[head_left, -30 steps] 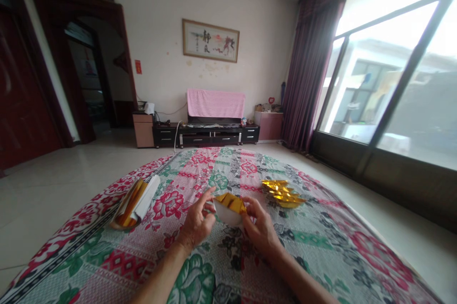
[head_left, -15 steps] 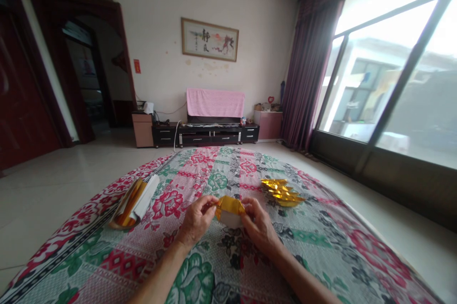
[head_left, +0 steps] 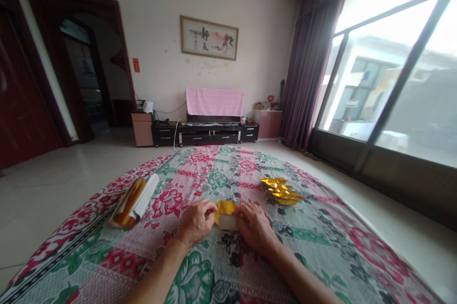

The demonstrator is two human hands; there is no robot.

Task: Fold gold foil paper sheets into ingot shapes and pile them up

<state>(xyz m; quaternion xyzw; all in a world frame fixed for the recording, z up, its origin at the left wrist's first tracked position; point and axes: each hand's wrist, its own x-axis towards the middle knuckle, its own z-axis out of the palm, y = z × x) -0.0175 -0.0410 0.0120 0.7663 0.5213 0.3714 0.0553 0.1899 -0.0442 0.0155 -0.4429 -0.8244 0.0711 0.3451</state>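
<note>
Between my two hands is a partly folded piece of gold foil paper (head_left: 226,208), gold on its upper part with a pale side showing toward me. My left hand (head_left: 199,220) pinches its left end between thumb and fingers. At the right end my right hand (head_left: 256,224) grips it the same way, fingers bent over the edge. The paper sits low over the patterned cloth; whether it touches the cloth I cannot tell. To the right of my hands lies a cluster of folded gold paper pieces (head_left: 282,191) with pointed ends, overlapping in a row.
A floral cloth (head_left: 217,180) covers the round surface before me. On its left lies a curled stack of gold and white sheets (head_left: 133,203). Beyond stand a low black cabinet (head_left: 210,137) and a screen under a pink cloth (head_left: 214,102). Windows (head_left: 378,85) line the right side.
The gold paper and both hands have come down slightly. The paper's shape looks flatter, with more of its pale side toward me. The stack and the gold cluster stay in place.
</note>
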